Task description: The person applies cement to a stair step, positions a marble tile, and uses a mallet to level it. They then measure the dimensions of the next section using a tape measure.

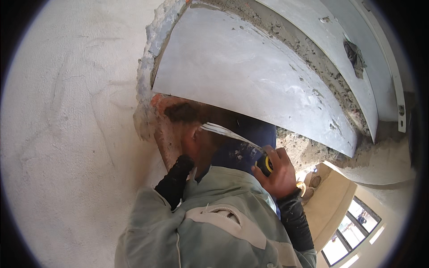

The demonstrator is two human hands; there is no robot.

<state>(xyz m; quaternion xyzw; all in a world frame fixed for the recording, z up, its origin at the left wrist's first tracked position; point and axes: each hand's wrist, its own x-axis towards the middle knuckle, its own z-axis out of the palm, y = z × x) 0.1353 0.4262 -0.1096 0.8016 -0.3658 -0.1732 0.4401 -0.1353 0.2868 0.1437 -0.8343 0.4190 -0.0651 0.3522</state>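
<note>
My right hand [282, 173] is closed around a black and yellow tape measure [264, 165]. From its case a pale blade [230, 133] runs out to the left, smeared by motion. The blade's far end comes close to my left hand [191, 139], which is low beside the wall in shadow. Its fingers are blurred, and I cannot tell whether they touch the blade. Just ahead of both hands lies the straight front edge of a grey stone slab [241, 71], wedge-shaped and dusty. My dark blue trousers [237, 154] show beneath the blade.
A rough plastered wall [67, 111] rises on the left, with broken edges [145, 89] along the slab. Further slabs [339, 49] step up at right, with rough mortar [308, 49] between. A dark crumpled scrap [355, 58] and a long pale bar [393, 67] lie there. A window [353, 232] shows lower right.
</note>
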